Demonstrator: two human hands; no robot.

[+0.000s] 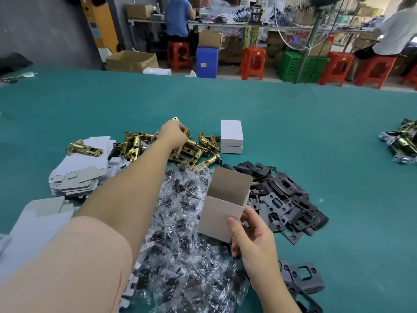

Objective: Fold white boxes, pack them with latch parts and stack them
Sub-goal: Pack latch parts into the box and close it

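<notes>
My right hand (250,236) holds an open white box (222,206) upright by its near corner, its top flap raised. My left hand (174,132) reaches across into a heap of brass latch bolts (196,147) and closes on one brass latch (178,123) at the far side. Two closed white boxes (231,137) stand stacked just right of the heap. Flat unfolded box blanks (76,175) lie piled at the left, with one brass latch (84,150) resting on them. Black strike plates (286,199) are heaped to the right of the open box.
Clear plastic bags of dark screws (182,245) cover the green table (293,132) under my arms. Another pile of latches (401,141) sits at the far right edge. Beyond the table are red stools (252,62), cardboard cartons and two seated people.
</notes>
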